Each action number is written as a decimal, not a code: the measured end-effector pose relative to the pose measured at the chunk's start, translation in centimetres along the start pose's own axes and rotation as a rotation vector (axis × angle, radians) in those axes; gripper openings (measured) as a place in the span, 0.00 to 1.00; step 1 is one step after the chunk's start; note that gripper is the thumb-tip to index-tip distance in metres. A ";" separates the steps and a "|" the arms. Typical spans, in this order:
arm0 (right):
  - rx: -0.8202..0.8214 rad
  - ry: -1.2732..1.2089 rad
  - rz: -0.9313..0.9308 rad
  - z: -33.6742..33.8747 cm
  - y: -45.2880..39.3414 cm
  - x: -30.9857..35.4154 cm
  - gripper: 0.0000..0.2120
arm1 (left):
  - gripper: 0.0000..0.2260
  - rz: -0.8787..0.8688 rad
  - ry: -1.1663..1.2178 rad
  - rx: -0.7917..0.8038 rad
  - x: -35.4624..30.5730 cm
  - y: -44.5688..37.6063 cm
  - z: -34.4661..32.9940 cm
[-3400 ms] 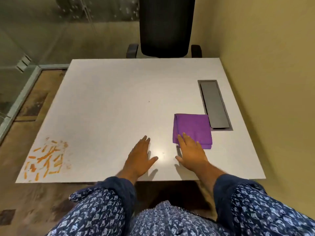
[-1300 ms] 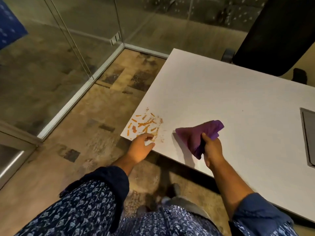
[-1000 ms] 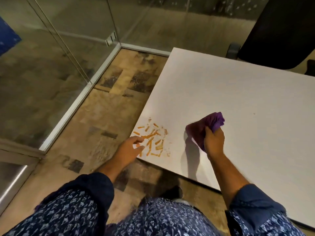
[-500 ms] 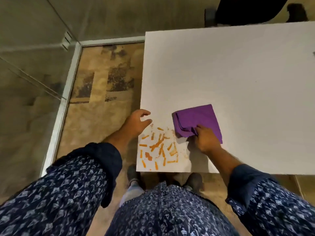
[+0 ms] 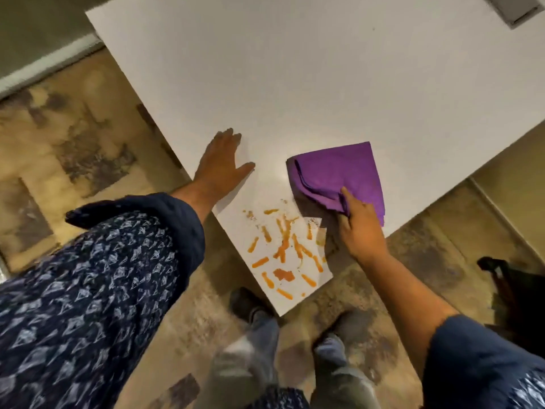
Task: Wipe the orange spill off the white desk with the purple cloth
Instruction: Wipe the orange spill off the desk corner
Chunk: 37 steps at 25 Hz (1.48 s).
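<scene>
Orange streaks of the spill (image 5: 284, 250) cover the near corner of the white desk (image 5: 324, 84). The purple cloth (image 5: 339, 172) lies flat on the desk just beyond the spill, one fold bunched up along its near edge. My right hand (image 5: 358, 224) pinches that near edge, fingers closed on the fabric. My left hand (image 5: 221, 165) rests flat on the desk by its left edge, fingers spread, holding nothing, a little beyond the spill.
A grey cable flap (image 5: 514, 7) is set into the desk at the far right. The desk corner juts toward my feet (image 5: 250, 305) on the mottled floor. A dark chair part (image 5: 513, 287) stands at the right. A pale floor rail (image 5: 44, 69) runs at the left.
The view has swung, so the desk corner points toward me. My left hand has gone from hovering at the desk edge to lying flat on the desk. The cloth stays beside the spill.
</scene>
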State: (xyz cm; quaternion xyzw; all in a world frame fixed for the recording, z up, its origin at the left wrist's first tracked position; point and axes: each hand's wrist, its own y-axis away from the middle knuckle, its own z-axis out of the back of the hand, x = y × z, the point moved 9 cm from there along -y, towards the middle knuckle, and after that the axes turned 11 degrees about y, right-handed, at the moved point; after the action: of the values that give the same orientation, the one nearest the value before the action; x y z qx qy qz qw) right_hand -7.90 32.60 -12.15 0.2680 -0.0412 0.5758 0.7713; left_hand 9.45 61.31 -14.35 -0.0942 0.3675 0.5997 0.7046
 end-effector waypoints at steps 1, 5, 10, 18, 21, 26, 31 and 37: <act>-0.020 -0.020 -0.030 -0.2 0.6 -0.3 0.26 | 0.35 -0.025 -0.063 -0.003 0.4 -0.6 -0.2; -0.156 -0.155 -0.089 0.1 2.2 -1.0 0.11 | 0.29 -0.099 -0.167 -0.122 1.1 -1.6 -1.2; -0.243 -0.178 -0.082 0.5 2.8 0.0 0.11 | 0.26 -0.199 -0.319 -0.198 0.9 -1.3 -1.7; 0.070 0.391 0.183 -6.0 1.4 5.2 0.26 | 0.25 -0.321 -0.307 -0.225 0.6 -1.6 -1.5; 0.018 0.342 0.211 -6.8 -0.1 6.4 0.27 | 0.25 -0.329 -0.294 -0.266 1.1 -1.7 -1.4; -0.001 0.155 0.231 -8.5 0.5 9.4 0.27 | 0.24 -0.341 -0.255 -0.267 1.0 -2.1 -1.3; 0.043 0.152 0.341 -9.5 2.8 11.2 0.27 | 0.23 -0.350 -0.242 -0.262 0.5 -2.4 -1.1; 0.075 0.425 0.310 -6.7 3.4 6.6 0.26 | 0.23 -0.339 -0.264 -0.246 0.1 -2.2 -1.1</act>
State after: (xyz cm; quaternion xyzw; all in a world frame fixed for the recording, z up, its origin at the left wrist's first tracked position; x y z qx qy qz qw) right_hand -10.45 42.07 -14.13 0.1599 0.1025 0.7314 0.6549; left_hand 11.02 60.16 -15.91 -0.1605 0.1754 0.5204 0.8202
